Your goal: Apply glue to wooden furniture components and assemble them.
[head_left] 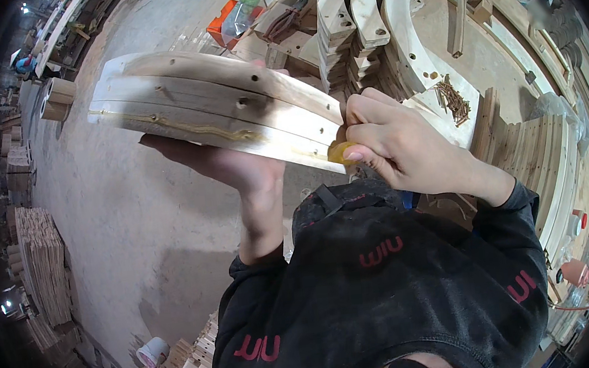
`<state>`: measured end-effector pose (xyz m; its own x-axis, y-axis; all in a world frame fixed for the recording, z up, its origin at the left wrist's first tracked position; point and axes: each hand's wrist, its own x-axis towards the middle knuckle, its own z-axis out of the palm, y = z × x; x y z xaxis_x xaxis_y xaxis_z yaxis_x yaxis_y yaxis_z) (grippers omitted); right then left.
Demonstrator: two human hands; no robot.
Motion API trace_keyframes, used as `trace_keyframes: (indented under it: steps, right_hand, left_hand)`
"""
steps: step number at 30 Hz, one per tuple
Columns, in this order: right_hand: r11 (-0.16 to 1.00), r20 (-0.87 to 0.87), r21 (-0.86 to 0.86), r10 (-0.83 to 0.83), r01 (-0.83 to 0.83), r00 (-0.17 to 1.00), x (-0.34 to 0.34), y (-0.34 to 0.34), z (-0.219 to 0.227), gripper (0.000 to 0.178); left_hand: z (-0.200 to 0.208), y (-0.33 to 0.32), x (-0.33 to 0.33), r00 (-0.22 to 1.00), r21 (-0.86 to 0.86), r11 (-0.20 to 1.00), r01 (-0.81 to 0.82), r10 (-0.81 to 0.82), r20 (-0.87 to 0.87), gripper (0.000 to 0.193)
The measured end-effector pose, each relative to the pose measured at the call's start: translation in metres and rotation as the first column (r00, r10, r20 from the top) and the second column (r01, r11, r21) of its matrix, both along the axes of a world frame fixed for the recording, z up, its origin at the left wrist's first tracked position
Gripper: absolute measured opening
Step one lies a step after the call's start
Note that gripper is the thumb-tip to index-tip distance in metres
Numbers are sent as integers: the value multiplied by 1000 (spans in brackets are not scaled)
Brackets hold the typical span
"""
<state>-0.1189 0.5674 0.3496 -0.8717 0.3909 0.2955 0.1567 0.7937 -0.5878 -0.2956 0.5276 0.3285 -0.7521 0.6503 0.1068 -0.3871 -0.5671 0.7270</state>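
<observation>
While a black top (397, 295) fills the near view, the left hand (236, 164) holds up a curved wooden block (193, 87) from below, partly open around it, with most of its fingers hidden by the wood. The right hand (407, 137) is curled closed at the block's right end, thumb pressed on a small yellow piece (338, 153) that touches the wood. The block is tilted above the floor (135, 220), its face showing holes, seams and a yellowish streak (197, 127) near the lower edge. Beyond, to the right, thin brown sticks (454, 101) lie heaped on a pale board near stacked curved pieces (403, 24). Far left stands a wood stack (39, 244).
</observation>
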Motion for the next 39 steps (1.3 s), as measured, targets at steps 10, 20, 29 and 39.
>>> trace_keyframes:
  steps: [10, 20, 29, 39]
  right_hand:
    - [1000, 6, -22, 22, -22, 1000, 0, 1, -10, 23]
    - [999, -17, -45, 25, -26, 1000, 1, 1, -18, 23]
    - [995, -6, -89, 47, -48, 999, 3, 2, -20, 25]
    - [991, 85, -134, 35, -23, 996, 4, 3, -20, 30]
  left_hand:
    - [-3, -7, -28, 999, 12, 999, 41, -41, 21, 80]
    - [-33, -14, -73, 845, 558, 704, 440, -535, 10, 80]
    - [-36, -19, -81, 842, 562, 717, 413, -536, 65, 83]
    - [-38, -18, -82, 856, 555, 722, 414, -516, 32, 87]
